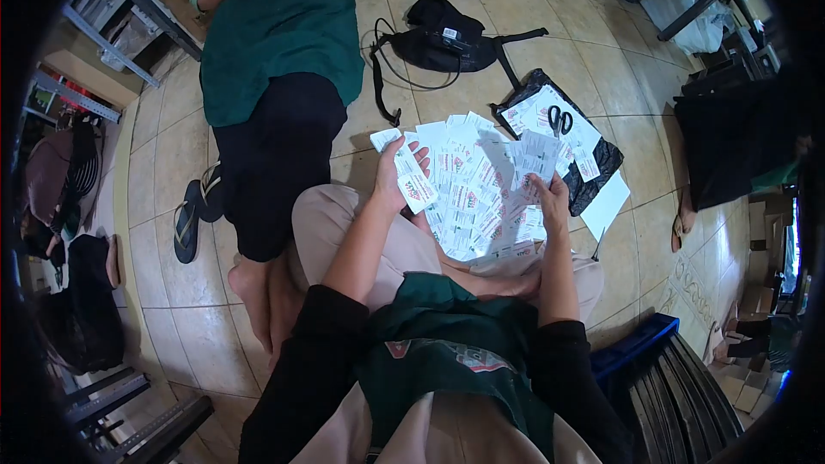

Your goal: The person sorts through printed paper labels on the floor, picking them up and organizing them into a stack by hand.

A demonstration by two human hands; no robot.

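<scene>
My left hand is closed around a stack of white printed cards, which it holds tilted above my lap. In my right hand, a white printed card or slip is pinched between thumb and fingers; whether it is one piece or more, I cannot tell. Between and beyond my hands, a wide pile of similar white printed cards with red and green marks covers the floor. The small print is too fine to read. Beyond my right hand, black-handled scissors lie on white sheets on a black plastic bag.
A black bag with straps and a cable lies on the tiles ahead. To the left another person sits holding a phone, with flip-flops beside them. A blue-edged black ribbed object is at my right. Metal shelving stands far left.
</scene>
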